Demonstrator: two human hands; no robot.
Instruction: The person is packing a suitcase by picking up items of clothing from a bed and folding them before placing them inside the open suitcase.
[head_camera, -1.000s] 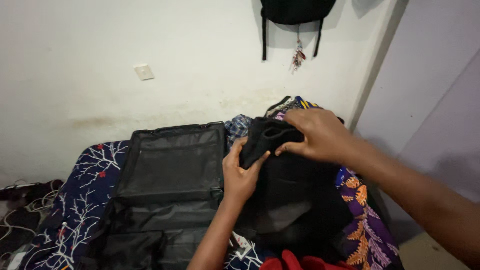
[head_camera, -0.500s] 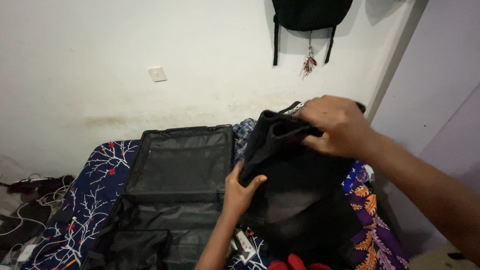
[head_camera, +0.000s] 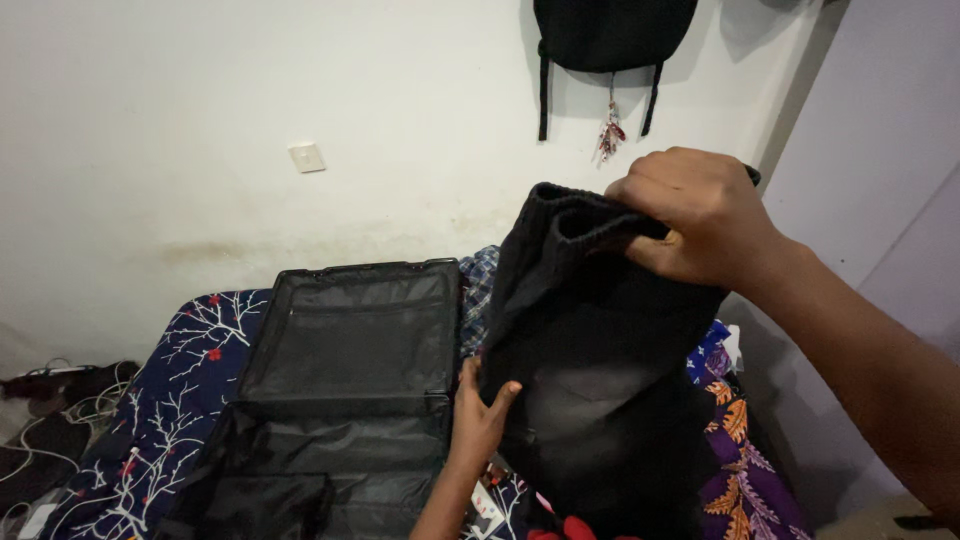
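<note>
- The black garment (head_camera: 600, 370) hangs in the air right of the open suitcase (head_camera: 340, 390), its ribbed top edge bunched up high and its lower part draping down over the clothes pile (head_camera: 745, 470); it is clear of the case, not in it.
- The right hand (head_camera: 695, 215) is closed tight on that ribbed edge, fingers curled over the fold; the hold looks narrow, so the loose cloth on the left of the edge could slip free and unroll if the hand shifts.
- The left hand (head_camera: 482, 405) lies against the garment's left side, thumb on the front and fingers behind; whether it pinches or only steadies, I cannot tell; a weak hold here would let the cloth swing or twist.
- The hem trails low near a red item (head_camera: 565, 528) and a small tag (head_camera: 485, 510) at the near edge; it could drag them along or snag.
- The case lid (head_camera: 350, 335) stands propped against the far wall, just left of the garment; a swing that way could knock it shut.
- Cables (head_camera: 40, 440) lie far left, well apart; no risk from them.
</note>
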